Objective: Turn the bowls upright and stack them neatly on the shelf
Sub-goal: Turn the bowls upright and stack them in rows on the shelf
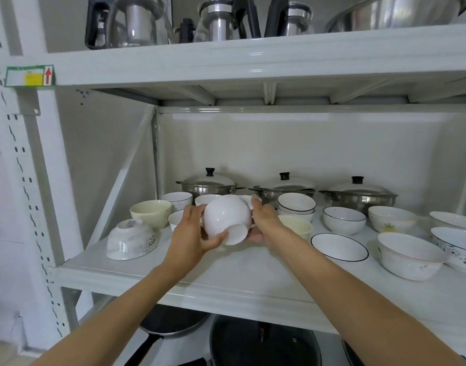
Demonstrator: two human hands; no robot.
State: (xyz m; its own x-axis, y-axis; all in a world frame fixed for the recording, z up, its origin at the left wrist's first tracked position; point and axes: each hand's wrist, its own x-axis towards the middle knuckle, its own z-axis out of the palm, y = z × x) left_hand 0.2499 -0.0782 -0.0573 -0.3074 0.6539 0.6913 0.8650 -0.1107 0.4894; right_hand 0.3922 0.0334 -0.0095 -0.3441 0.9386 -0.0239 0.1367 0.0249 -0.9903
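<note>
A plain white bowl is held above the white shelf, tilted with its foot toward me. My left hand grips its left side, thumb under the foot. My right hand presses its right side. An upside-down patterned bowl lies at the shelf's left. Upright bowls surround it: a cream bowl, a black-rimmed stack, a shallow black-rimmed bowl, a speckled bowl and a large white bowl.
Three lidded steel pots line the back of the shelf. More bowls stand at the far right. Glass kettles sit on the shelf above. Dark pans lie below. A white upright post stands at the left.
</note>
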